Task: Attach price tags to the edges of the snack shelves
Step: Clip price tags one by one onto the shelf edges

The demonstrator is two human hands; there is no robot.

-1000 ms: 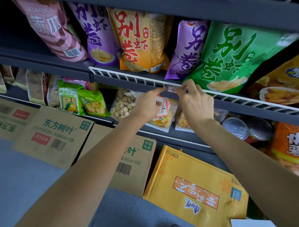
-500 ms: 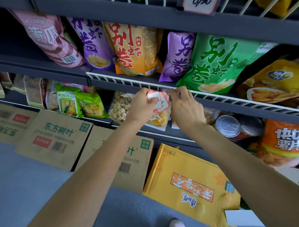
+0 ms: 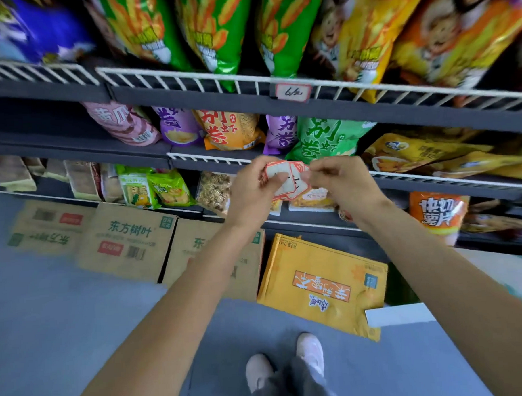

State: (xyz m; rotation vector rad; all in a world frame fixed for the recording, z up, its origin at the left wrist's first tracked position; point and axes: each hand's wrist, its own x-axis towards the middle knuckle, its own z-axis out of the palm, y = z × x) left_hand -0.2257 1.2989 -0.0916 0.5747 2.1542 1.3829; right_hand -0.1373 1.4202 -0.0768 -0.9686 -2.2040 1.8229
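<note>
Change: both hands have come off the wire rail of the middle shelf and now meet in front of it, and the view has tipped up to take in the top shelf.
Left hand [image 3: 255, 187]: fingers curled round a small fan of price tags [image 3: 286, 178], thumb pressed across the face of the front card.
Right hand [image 3: 340, 182]: thumb and fingertips pinch the right edge of the fan; which single card they hold cannot be told.
Tag orientation: white cards with red borders, faces turned up toward the camera, the fan's long axis running left to right between the two grips and dipping a little toward the right hand.
Tag position: held clear of the shelf, just in front of the wire rail [image 3: 210, 158], below the green snack bag [image 3: 326, 138].
Above the grip: a handwritten tag [image 3: 293, 91] already sits on the top shelf edge [image 3: 189, 94], under green and orange bags.
Below the grip: a yellow carton [image 3: 323, 285] on the floor, brown cartons [image 3: 127, 236] to its left.
Nearest the camera: two white shoes [image 3: 309, 347] on the grey floor.
</note>
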